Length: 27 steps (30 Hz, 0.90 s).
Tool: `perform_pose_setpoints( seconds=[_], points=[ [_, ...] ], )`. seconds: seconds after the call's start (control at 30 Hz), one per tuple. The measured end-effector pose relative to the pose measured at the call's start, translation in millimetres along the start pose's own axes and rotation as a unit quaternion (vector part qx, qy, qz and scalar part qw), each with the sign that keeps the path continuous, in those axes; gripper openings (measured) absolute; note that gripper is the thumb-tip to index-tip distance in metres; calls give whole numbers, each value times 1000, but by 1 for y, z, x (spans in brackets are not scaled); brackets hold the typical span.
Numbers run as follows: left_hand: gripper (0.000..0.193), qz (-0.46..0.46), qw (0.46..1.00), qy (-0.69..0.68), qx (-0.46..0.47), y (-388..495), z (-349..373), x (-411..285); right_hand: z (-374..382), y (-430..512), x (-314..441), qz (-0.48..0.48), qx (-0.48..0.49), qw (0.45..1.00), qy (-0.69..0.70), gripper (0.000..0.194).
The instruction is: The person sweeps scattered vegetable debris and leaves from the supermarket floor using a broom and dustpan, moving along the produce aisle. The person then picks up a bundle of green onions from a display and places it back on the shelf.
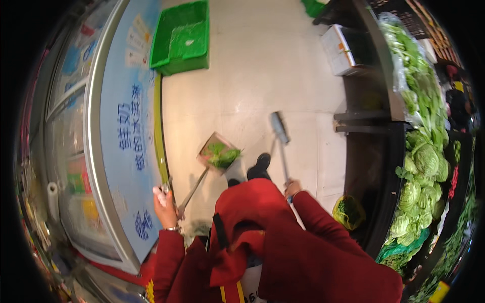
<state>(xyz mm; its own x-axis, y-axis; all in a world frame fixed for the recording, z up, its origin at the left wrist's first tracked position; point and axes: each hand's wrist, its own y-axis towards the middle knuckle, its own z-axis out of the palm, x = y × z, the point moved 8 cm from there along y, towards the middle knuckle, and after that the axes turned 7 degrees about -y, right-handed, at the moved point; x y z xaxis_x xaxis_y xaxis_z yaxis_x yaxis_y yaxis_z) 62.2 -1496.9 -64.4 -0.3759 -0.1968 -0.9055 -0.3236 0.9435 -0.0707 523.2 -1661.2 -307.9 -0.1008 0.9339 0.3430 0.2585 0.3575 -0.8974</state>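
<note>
My right hand (293, 187) grips the handle of a grey-headed broom (280, 128). Its blurred head points away from me, to the right of my black shoe. My left hand (166, 212) is beside the freezer, closed around the upper end of a long-handled dustpan (194, 189). Something pale and pinkish shows at its fingers, too blurred to identify. Green leafy scraps (220, 155) lie in the dustpan's pan, left of my feet.
A chest freezer (129, 113) bearing writing lines the left side. Ahead stands a green plastic crate (182, 41). On the right, a dark display stand (371, 159) carries cabbages (426, 161) and leafy greens. A cardboard box (339, 49) and a yellow bag of greens (349, 212) sit low beside it.
</note>
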Motion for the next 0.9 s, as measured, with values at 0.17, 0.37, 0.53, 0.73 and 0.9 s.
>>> perform_pose_setpoints(
  seconds=[0.17, 0.37, 0.53, 0.73, 0.9],
  points=[
    [24, -131, 985, -107, 14, 7, 12, 10, 52, -61, 36, -6, 160, 984, -74, 27],
    [18, -132, 971, -199, 12, 28, 27, -20, 44, -106, 103, -13, 254, 967, -21, 35],
    [24, -148, 965, -216, 1, 58, 48, -25, -28, -85, 145, -88, 180, 980, -9, 34],
    [61, -130, 979, -152, -34, 104, 115, -67, -132, -1, 187, -106, 54, 979, 167, 22],
    [49, -155, 985, -76, -9, 157, 180, -134, -230, 82, 222, -114, 0, 957, 267, 14]
  ],
)
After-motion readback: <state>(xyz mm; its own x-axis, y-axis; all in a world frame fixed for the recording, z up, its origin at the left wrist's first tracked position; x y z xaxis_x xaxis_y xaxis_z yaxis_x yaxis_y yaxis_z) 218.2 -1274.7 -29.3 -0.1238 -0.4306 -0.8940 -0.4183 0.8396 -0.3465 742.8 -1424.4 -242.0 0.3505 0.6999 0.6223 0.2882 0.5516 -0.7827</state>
